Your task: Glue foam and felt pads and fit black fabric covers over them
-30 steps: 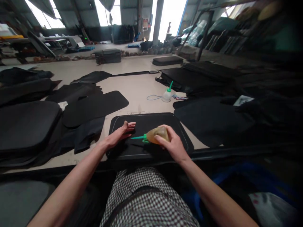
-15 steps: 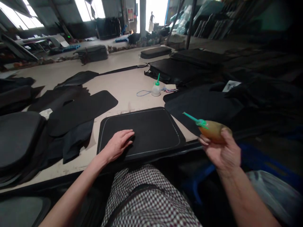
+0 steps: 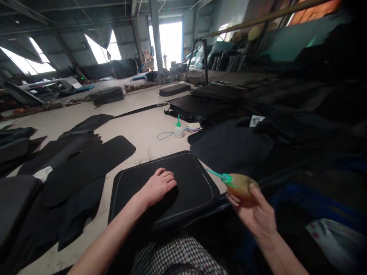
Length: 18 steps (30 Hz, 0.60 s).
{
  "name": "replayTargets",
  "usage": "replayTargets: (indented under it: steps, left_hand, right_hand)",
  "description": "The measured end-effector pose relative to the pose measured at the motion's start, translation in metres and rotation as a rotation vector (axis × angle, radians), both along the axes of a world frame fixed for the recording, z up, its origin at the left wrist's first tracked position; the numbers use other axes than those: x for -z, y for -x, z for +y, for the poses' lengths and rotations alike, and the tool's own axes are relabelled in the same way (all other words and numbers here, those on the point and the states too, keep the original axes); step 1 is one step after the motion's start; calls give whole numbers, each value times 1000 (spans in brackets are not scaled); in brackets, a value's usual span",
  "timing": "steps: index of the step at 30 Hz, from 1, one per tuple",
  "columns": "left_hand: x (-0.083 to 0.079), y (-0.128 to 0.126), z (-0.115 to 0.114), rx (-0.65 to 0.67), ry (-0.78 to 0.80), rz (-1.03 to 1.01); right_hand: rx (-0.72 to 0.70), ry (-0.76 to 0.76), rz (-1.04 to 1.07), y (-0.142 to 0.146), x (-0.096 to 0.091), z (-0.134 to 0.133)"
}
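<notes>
A black panel (image 3: 186,191) with rounded corners and a thin pale line along its border lies at the table's front edge. Over its middle is my left hand (image 3: 160,185), palm down and loosely bent, with nothing in it; whether it presses on the panel I cannot tell. My right hand (image 3: 255,214) grips a yellowish squeeze bottle (image 3: 242,185) with a long green nozzle. The bottle is tilted on its side just right of the panel, its nozzle pointing left above the panel's right corner.
Behind the panel stands a white squeeze bottle (image 3: 179,131) with a green nozzle, beside a looped cord (image 3: 164,135). Black cut pieces (image 3: 114,152) lie to the left, and dark fabric (image 3: 232,143) covers the right. A far person (image 3: 165,60) stands near the bright doorway.
My view has tilted upward. My left hand has slid to the right across the panel, while the right hand keeps the squeeze bottle, its nozzle now closer to the panel's edge.
</notes>
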<state>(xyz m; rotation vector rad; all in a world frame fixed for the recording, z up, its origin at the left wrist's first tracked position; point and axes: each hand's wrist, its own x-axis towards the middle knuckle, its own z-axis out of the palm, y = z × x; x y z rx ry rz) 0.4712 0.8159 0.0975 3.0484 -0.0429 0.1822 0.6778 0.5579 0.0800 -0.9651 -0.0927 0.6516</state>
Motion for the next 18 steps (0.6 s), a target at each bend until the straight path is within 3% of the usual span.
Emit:
replayTargets:
  steps: [7,13,18]
  left_hand:
    - [-22,-73,-13,316,-125,17]
    - [-31,-121,-37,549,-200,-33]
    - [-28,-149,-48,589,-271,134]
  right_hand:
    - [55,-86,5,-11,-7,-34]
    - [151,-23,77,-10,-7,-53]
    - [206,36,91,-18,10,-66]
